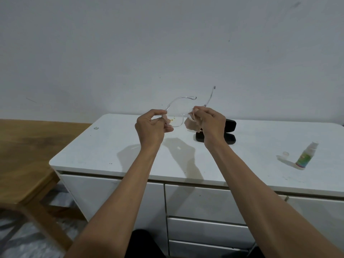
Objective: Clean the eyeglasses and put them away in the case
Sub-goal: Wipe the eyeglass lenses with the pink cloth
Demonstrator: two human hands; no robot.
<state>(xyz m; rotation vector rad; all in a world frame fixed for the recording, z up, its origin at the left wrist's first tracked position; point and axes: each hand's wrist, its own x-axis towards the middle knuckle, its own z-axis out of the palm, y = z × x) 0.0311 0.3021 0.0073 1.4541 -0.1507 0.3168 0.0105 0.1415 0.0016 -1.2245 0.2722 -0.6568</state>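
The person holds a pair of clear-framed plastic eyeglasses (176,116) up in the air over the white rounded-corner cabinet top (111,146), well above the surface, with both temple arms unfolded and pointing away toward the pale wall (167,43). The left hand (151,126) pinches the frame at its left end, fingers curled tight around the hinge area. The right hand (210,121) is closed on a small beige cleaning cloth (192,124), pressing it against the right lens, so that lens is mostly hidden behind cloth and fingers. Right behind that hand sits the black hard eyeglass case (229,131), lying open on the cabinet, though the wrist blocks a good chunk of it, so the inside is pretty much impossible to see. Off to the right, well apart from everything else, a small spray bottle with a green label (305,155) stands tilted-looking on the top, and its clear little cap (285,154) lies just beside it. A brown wooden table (24,155) sits to the left of the cabinet, lower down.
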